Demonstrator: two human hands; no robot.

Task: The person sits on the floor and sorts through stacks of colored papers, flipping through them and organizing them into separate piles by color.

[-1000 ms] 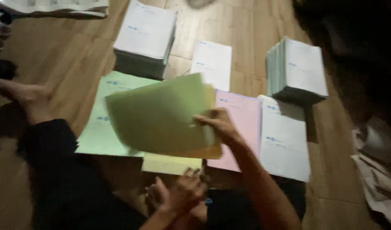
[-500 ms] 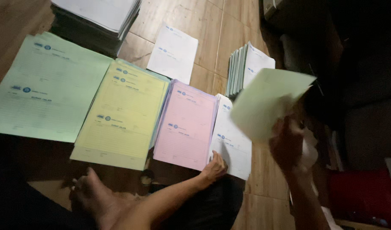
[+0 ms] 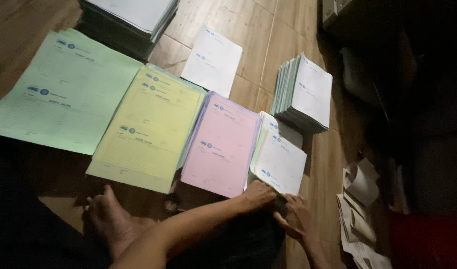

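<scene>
**Both hands on the near edge of the white form stack**

My left hand lies on the near corner of the white stack, fingers curled down over its edge. My right hand is just beside it, fingers bent at the same corner; can't tell if either actually pinches a sheet.

Row on the wood floor, left to right: green forms, yellow forms, pink forms, then the white stack, edges overlapping. Each sheet is printed with small blue round marks.

Beyond: single white sheet, thick collated bundle, tall pile at top. Loose crumpled papers on the right. My bare foot is near the yellow forms.
</scene>
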